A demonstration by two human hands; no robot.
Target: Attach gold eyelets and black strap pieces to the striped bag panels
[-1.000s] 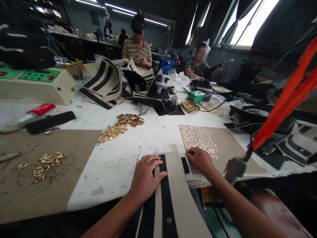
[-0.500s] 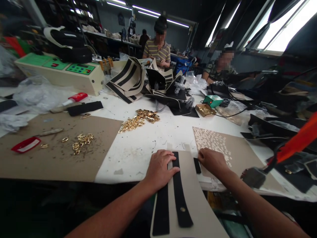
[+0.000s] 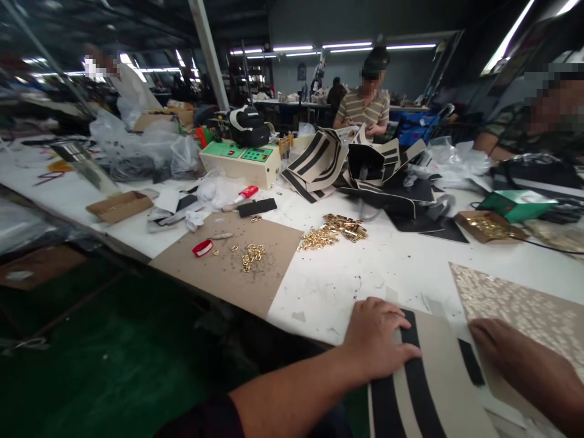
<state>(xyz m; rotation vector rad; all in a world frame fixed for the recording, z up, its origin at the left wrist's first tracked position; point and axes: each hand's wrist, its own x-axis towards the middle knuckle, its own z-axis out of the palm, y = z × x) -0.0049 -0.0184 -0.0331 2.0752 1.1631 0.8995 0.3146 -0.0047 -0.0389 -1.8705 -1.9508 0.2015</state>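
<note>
My left hand (image 3: 376,337) lies flat, fingers stretched out, on a beige panel with black stripes (image 3: 433,383) at the table's near edge. My right hand (image 3: 495,339) rests at the panel's right side, beside a small black strip (image 3: 469,362) and on the edge of a tan card sheet dotted with small pale pieces (image 3: 515,304). Its fingers look curled down, with nothing visible in them.
A pile of gold metal buckles (image 3: 333,231) lies mid-table, with more on a brown card (image 3: 246,255). Behind are a stack of striped panels (image 3: 319,161), a green-topped machine (image 3: 241,161), a green box (image 3: 515,204) and plastic bags. Other people sit across the white table (image 3: 365,267).
The view has swung left, so the hands and panel now sit at lower right and more of the left table shows. Both hands stay on the panel.
</note>
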